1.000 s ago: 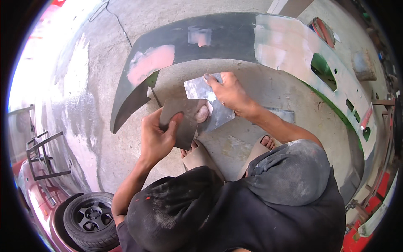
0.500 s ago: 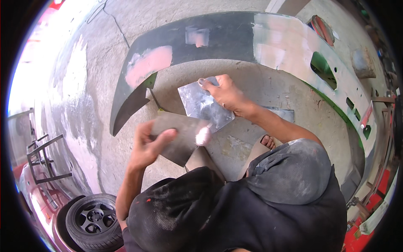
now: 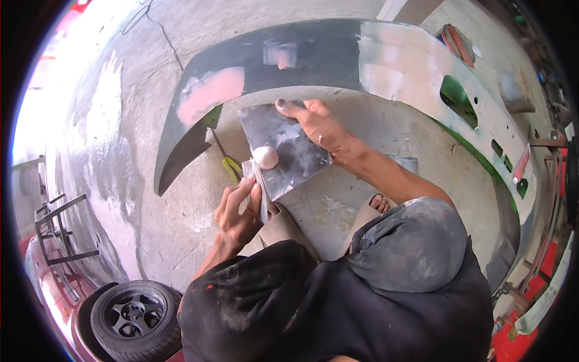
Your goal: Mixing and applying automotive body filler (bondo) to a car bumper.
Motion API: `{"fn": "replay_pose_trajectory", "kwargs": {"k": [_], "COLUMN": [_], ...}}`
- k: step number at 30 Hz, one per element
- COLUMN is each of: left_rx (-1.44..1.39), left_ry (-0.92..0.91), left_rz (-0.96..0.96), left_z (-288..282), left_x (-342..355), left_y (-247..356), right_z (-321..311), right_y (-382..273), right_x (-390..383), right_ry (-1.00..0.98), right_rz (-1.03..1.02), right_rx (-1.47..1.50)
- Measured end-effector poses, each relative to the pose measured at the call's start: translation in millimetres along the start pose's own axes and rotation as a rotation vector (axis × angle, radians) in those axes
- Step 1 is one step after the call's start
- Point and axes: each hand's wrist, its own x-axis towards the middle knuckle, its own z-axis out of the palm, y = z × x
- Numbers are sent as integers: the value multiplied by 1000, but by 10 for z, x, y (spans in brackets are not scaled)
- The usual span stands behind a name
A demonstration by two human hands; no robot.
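Note:
My right hand (image 3: 322,128) grips a flat square metal plate (image 3: 295,154) by its far corner, thumb on top. A pinkish lump of body filler (image 3: 265,157) sits near the plate's left edge. In my left hand (image 3: 237,214), the fingers pinch a thin flat spreader (image 3: 263,202), now seen almost edge-on, its upper end touching or very close to the lump and the plate's left edge. Beyond both hands lies a large curved car bumper (image 3: 319,57), dark grey on the left and pale with pink patches of filler on the right.
A tool with a yellow-green handle (image 3: 231,171) lies on the concrete floor left of the plate. At the lower left are a wheel (image 3: 136,317) and a black metal frame (image 3: 63,232). A round red-rimmed lid or tin (image 3: 456,45) stands behind the bumper's right part.
The spreader has turned from nearly flat to edge-on and moved right against the plate. The filler lump, on the spreader before, now sits on the plate.

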Motion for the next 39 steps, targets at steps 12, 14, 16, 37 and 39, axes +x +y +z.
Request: {"fn": "replay_pose_trajectory", "kwargs": {"k": [12,14,16,37,39], "left_rx": [-201,-38,140,-444,-542], "left_ry": [-112,-240,-279,-401,-561], "left_rz": [-29,128,276,-369,-485], "left_z": [-714,-719,-596,-541,-514], "left_x": [983,1052,923,1007,1034], "left_y": [48,106,156,-128,-73], "right_z": [-165,-144,-151,-163,-219], "right_y": [-30,-39,-38,-5,14], "right_x": [15,43,66,-2,45], "right_ry": [-26,-35,-48,21,37], "right_rz": [-281,-281,-241,-441,-369], "right_rx": [-166,-232,-302,-527,-603]}}
